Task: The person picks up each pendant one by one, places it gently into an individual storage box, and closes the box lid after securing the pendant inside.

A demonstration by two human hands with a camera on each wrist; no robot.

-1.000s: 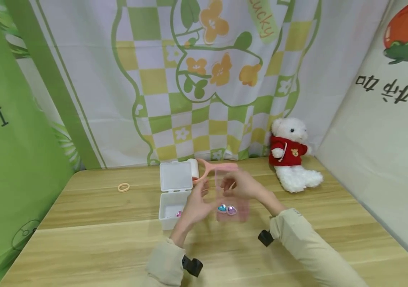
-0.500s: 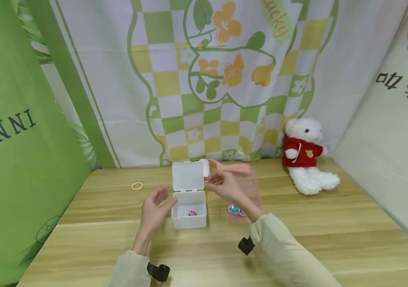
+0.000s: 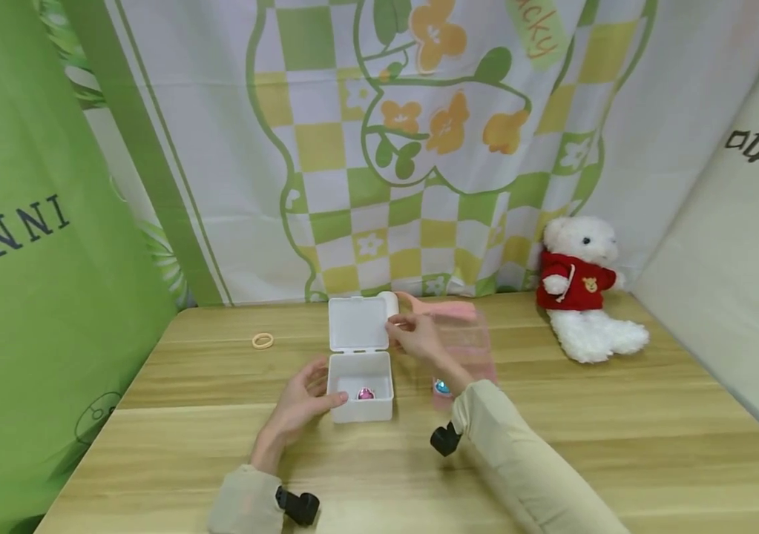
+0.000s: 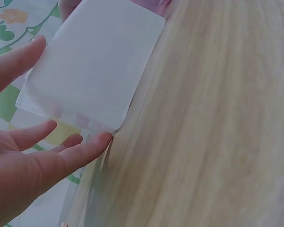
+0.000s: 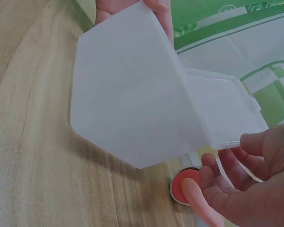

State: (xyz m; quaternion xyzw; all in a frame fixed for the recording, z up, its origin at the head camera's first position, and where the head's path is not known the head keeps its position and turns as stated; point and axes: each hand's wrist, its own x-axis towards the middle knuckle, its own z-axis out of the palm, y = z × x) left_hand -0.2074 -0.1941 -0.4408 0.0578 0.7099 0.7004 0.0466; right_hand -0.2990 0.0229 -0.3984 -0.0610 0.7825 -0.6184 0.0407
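A small white plastic box (image 3: 360,408) stands on the table with its hinged lid (image 3: 358,323) raised. Inside lies a pink gem (image 3: 366,394) with a pale rim. My left hand (image 3: 299,400) touches the box's left side, fingers spread and fairly straight. In the left wrist view one fingertip (image 4: 103,138) meets a lower corner of the box. My right hand (image 3: 415,337) pinches the lid's right edge between thumb and fingers, as the right wrist view shows. Right of the box, a translucent pink tray (image 3: 479,345) carries a blue gem (image 3: 442,386), partly hidden by my right forearm.
Behind the box lies what looks like a lint roller, with a white cylinder (image 3: 388,304) and peach-pink handle (image 3: 449,309). A yellow-orange ring (image 3: 262,340) lies on the left. A white plush bear (image 3: 579,289) in red sits at the back right, against the curtain (image 3: 379,185).
My left hand crossed from the box's right to its left side and came against it. My right hand went from above the pink tray to the lid's edge. The head view swung right.
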